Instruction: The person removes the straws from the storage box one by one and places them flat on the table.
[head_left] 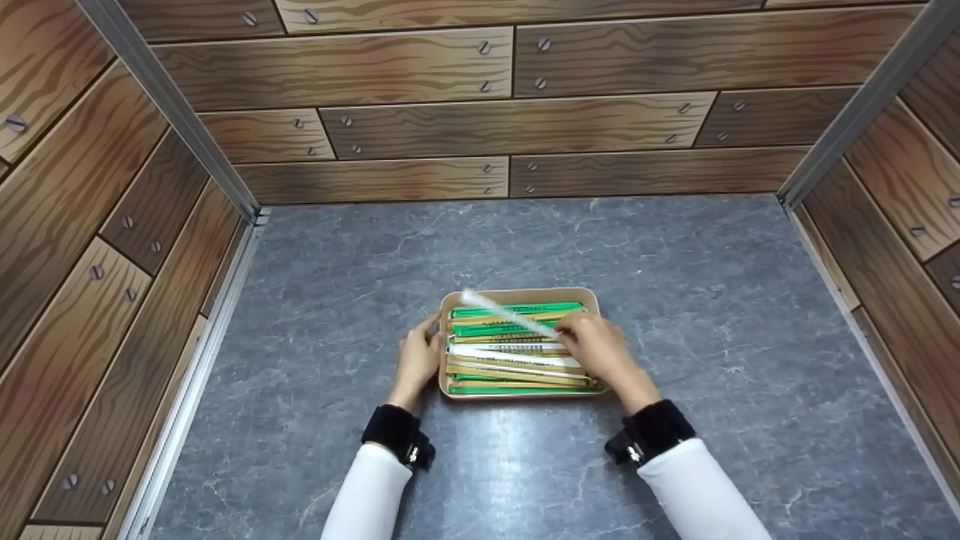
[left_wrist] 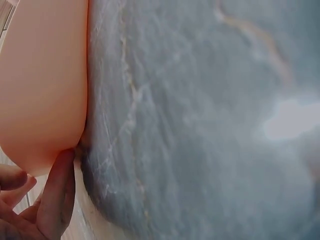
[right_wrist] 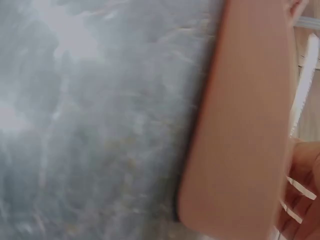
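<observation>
A shallow tan tray [head_left: 517,292] with rounded corners lies on the grey marbled surface. In it are several long, slim stick packets with dark print: green ones [head_left: 517,390], yellow ones and white ones. My right hand [head_left: 596,345] pinches one end of a white stick packet [head_left: 510,313], which slants up to the left above the others. In the right wrist view this packet [right_wrist: 305,82] shows beyond the tray wall. My left hand [head_left: 418,360] holds the tray's left side. One finger [left_wrist: 56,192] touches its lower edge in the left wrist view.
Wood-print panels [head_left: 420,124] stand at the back and both sides, joined by grey metal posts [head_left: 180,112]. The marbled surface [head_left: 337,300] stretches around the tray on all sides. Black bands [head_left: 660,429] with small cameras sit on both wrists.
</observation>
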